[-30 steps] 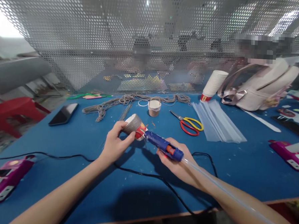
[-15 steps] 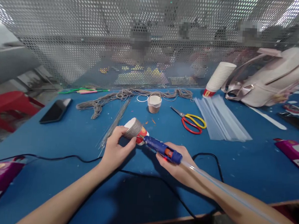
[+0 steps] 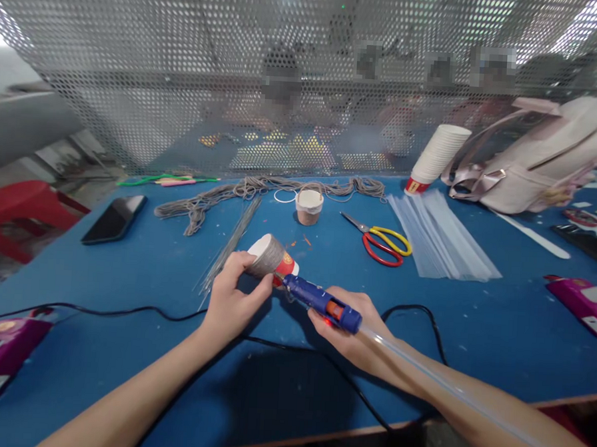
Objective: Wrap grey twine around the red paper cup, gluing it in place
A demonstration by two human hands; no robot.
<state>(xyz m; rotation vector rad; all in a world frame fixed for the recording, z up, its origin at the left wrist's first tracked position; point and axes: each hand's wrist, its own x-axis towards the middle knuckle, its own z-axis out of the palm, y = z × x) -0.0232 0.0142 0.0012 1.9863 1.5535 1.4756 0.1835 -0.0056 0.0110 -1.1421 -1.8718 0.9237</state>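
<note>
A paper cup (image 3: 268, 256), part wrapped in grey cord and part red, lies tilted between the fingers and thumb of my left hand (image 3: 234, 297). My right hand (image 3: 352, 323) is wrapped round a blue glue gun (image 3: 315, 296), whose tip is at the cup's side near my left thumb. A long clear glue stick (image 3: 421, 362) sticks out of the gun's back end over my right forearm. Beyond the cup, a small brown and white cup with a handle (image 3: 308, 208) stands upright. Scissors with red and yellow handles (image 3: 385, 245) lie open to its right.
Grey cord (image 3: 240, 188) and thin wires (image 3: 235, 240) lie on the blue table (image 3: 140, 275). A phone (image 3: 114, 220) is at left. Clear strips (image 3: 442, 238), stacked cups (image 3: 439, 154) and a backpack (image 3: 537, 156) are at right. A black cable (image 3: 316, 353) crosses in front.
The glue gun and my right hand have shifted slightly left, and the cup in my left hand has turned a little. My left hand keeps its hold.
</note>
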